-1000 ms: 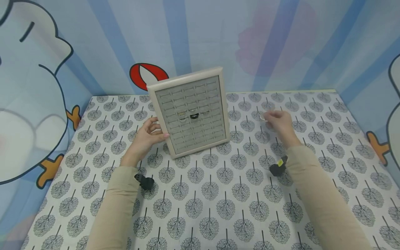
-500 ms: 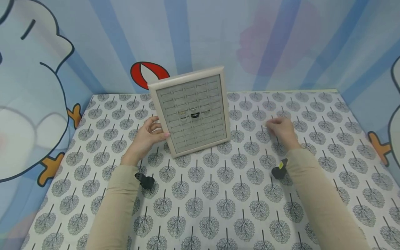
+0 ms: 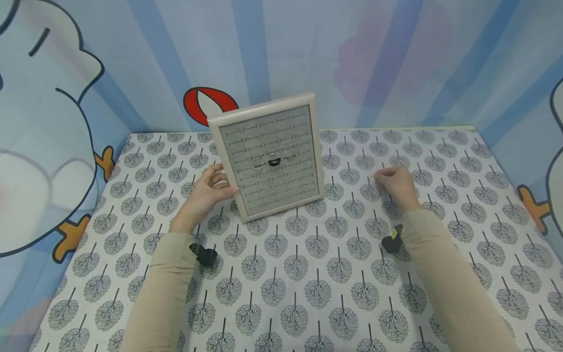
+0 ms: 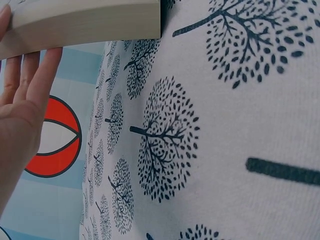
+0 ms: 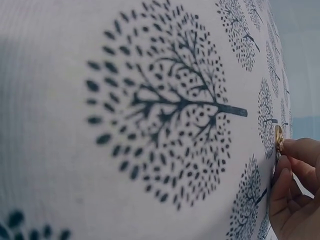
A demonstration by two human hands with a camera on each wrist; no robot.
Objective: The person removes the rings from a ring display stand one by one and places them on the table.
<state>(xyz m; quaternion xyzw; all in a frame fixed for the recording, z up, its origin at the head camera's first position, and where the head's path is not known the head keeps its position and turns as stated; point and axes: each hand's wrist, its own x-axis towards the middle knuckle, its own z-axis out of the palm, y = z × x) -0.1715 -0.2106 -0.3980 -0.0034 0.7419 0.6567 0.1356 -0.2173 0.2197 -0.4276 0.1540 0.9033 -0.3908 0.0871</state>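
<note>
A cream-framed ring display board (image 3: 285, 207) with a grey slotted insert leans back, tilted, on the cloth. My left hand (image 3: 204, 194) holds its left edge, thumb at the front and fingers behind. Several rings sit in the middle slots, among them a black ring (image 3: 274, 162) and a gold-toned ring (image 3: 256, 159). To the right of the board, my right hand (image 3: 397, 185) pinches a small gold ring (image 5: 278, 134) between thumb and fingertips, low by the cloth. Whether the ring touches the cloth I cannot tell.
A white cloth with dark tree prints (image 3: 294, 293) covers the table. Behind it hangs a blue striped backdrop (image 3: 281, 49) with cartoon figures. A small black camera sits at each wrist, the left camera (image 3: 205, 255) and the right camera (image 3: 391, 242).
My right hand has come slightly down and nearer with the ring, which now shows thinner, edge-on. My left hand and the display board have stayed in place.
</note>
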